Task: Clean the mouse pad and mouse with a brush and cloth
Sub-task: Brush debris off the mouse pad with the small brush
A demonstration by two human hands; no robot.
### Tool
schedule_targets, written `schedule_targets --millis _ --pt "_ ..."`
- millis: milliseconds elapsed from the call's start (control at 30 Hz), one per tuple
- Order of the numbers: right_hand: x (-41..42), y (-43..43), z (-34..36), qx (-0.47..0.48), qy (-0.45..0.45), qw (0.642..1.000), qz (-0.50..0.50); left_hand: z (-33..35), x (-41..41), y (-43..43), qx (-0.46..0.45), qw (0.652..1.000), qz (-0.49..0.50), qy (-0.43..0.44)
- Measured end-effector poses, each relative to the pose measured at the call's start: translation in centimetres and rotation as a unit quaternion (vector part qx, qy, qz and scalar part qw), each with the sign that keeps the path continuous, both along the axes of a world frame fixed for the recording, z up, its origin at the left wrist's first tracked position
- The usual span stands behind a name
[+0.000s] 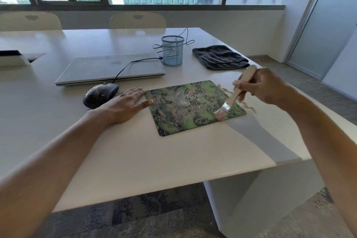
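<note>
Wooden brush [236, 92] gripped in the right hand [264, 87] — bristles down on the pad's [193, 106] right edge; left hand [123, 102] lies flat, thumb touching its left edge — beside the mouse [100, 93].

Brush [232, 99] tip on green mouse pad [185, 120]

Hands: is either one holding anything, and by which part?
The right hand holds the brush by its wooden handle. The left hand holds nothing, resting flat on the table.
</note>
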State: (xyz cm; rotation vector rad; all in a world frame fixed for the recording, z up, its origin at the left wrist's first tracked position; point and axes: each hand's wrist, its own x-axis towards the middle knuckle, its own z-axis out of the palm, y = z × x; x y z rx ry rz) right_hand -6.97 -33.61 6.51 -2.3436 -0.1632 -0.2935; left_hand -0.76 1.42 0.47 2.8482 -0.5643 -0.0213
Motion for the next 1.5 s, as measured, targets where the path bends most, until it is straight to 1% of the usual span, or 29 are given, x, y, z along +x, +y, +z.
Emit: schedule_targets --millis 200,333,433,533,633,733,800,900,1067,1233,1333,1433,1467,1500 --pt "0.2 -5.1 0.4 -0.046 0.003 0.997 -0.067 -0.1 0.0 0.1 0.002 1.0 -0.003 -0.009" --pt "-0.5 -5.2 1.6 -0.084 0.0 0.994 -0.068 0.0 0.0 0.1 0.002 1.0 -0.001 -0.004" --pt "-0.8 -4.3 2.4 -0.1 -0.038 0.991 -0.078 0.0 0.0 0.1 0.003 1.0 -0.002 -0.008" --pt "-0.4 -2.1 2.4 -0.06 -0.051 0.996 -0.051 0.0 0.0 0.1 0.001 1.0 -0.003 -0.009" --pt "0.3 1.0 1.3 0.01 -0.057 0.998 0.005 -0.1 0.0 0.1 -0.002 1.0 -0.003 -0.01" --pt "0.5 3.7 0.3 0.064 -0.062 0.996 0.031 -0.1 0.0 0.2 -0.002 1.0 -0.003 -0.007" --pt "0.5 4.6 -0.3 0.083 -0.051 0.994 0.041 -0.1 0.0 0.2 0.0 1.0 -0.002 -0.004" --pt "0.7 4.2 -0.6 0.049 -0.031 0.998 0.03 0.0 0.1 0.1 -0.001 1.0 0.0 -0.005" --pt "1.0 0.5 0.3 -0.007 -0.002 1.0 -0.024 0.0 0.0 0.1 -0.002 1.0 -0.003 -0.007" --pt "0.7 -2.9 1.5 -0.095 -0.013 0.992 -0.082 -0.1 0.2 0.1 0.001 1.0 0.001 -0.005" --pt "0.3 -3.4 2.2 -0.142 -0.009 0.984 -0.104 0.0 0.1 0.1 0.0 1.0 0.003 0.003" --pt "-0.1 -2.9 3.1 -0.215 -0.046 0.966 -0.136 -0.1 0.1 0.1 0.004 1.0 0.004 0.0" --pt "-0.2 -2.5 3.5 -0.22 -0.063 0.964 -0.137 -0.1 0.1 0.1 0.005 1.0 0.004 -0.002" --pt "-0.3 -2.1 3.8 -0.206 -0.075 0.968 -0.125 -0.1 0.1 0.1 0.005 1.0 0.004 -0.003"
